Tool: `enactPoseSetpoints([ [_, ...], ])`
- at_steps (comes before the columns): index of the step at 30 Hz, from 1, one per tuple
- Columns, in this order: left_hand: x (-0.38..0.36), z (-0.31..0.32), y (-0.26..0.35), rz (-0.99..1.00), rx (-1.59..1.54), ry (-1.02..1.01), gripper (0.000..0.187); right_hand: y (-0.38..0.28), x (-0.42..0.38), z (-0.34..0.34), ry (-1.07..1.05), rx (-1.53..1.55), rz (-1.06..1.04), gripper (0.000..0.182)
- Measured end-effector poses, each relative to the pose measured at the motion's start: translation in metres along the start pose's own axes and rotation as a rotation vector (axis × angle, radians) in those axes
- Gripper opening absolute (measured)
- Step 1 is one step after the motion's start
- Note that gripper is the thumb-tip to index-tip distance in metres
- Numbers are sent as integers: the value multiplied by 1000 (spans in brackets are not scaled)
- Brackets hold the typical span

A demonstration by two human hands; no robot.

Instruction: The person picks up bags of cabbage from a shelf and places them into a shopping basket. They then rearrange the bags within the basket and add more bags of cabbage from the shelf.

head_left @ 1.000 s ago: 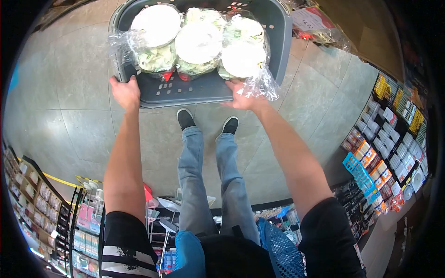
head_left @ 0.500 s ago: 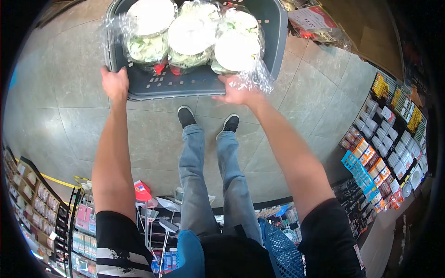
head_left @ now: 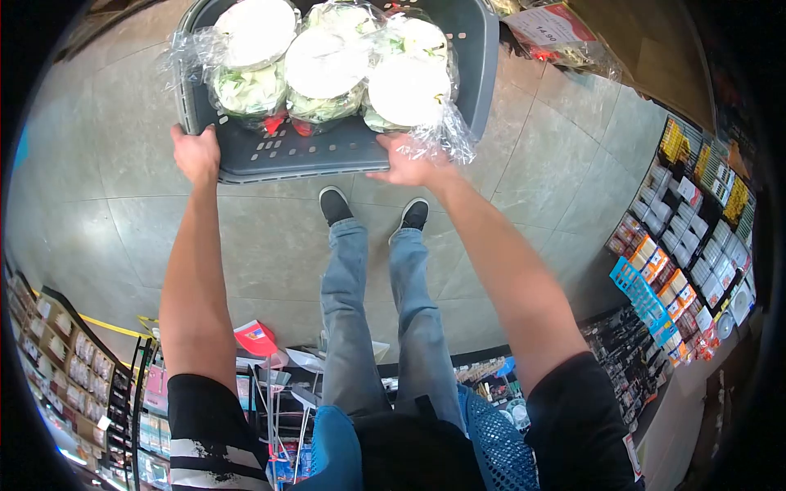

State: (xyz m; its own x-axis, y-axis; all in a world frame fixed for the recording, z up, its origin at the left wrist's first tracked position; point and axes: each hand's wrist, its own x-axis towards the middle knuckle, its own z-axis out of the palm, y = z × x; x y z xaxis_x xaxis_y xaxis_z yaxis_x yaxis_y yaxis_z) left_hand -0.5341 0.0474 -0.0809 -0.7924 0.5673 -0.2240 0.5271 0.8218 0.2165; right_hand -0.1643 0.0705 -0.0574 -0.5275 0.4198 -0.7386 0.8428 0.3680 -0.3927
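Observation:
A dark grey plastic basket (head_left: 311, 157) with a perforated bottom is held out in front of me, its far side cut off by the top of the view. Inside lie several cabbages (head_left: 250, 88) in clear plastic wrap, their pale tops overexposed. Bits of red show beneath them. My left hand (head_left: 197, 154) is closed around the basket's near left corner. Farther right, my right hand (head_left: 407, 160) grips the near rim, partly covered by loose crinkled wrap (head_left: 444, 135) that hangs over the edge.
At upper right stands a cardboard box (head_left: 630, 49) beside a price sign (head_left: 547, 26) reading 14.90. Racks of packaged goods (head_left: 684, 229) and a light-blue basket (head_left: 643, 296) are on the right. Shelves (head_left: 70, 360) stand at lower left, near a red dustpan (head_left: 257, 337).
The basket and both hands have shifted slightly left and down in view. Both hands keep their hold on it. The shoes appear a little farther right.

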Motion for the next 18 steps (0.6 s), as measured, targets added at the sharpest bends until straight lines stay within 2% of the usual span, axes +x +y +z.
enactPoseSetpoints([
  [3,5,4,-3,21,17,18,69,2,0,9,56,24,-8,73],
  [6,11,7,-6,9,16,-12,72,2,3,18,94,31,-59,79],
  [9,12,6,-3,10,37,-13,70,1,4,11,6,57,-35,80],
  [12,10,4,1,27,50,-11,68,-5,1,5,-9,42,21,72],
  [15,7,3,3,30,32,-10,67,-6,1,3,-51,56,46,73],
  [18,9,7,3,36,37,-2,65,-5,4,13,-1,53,36,77],
])
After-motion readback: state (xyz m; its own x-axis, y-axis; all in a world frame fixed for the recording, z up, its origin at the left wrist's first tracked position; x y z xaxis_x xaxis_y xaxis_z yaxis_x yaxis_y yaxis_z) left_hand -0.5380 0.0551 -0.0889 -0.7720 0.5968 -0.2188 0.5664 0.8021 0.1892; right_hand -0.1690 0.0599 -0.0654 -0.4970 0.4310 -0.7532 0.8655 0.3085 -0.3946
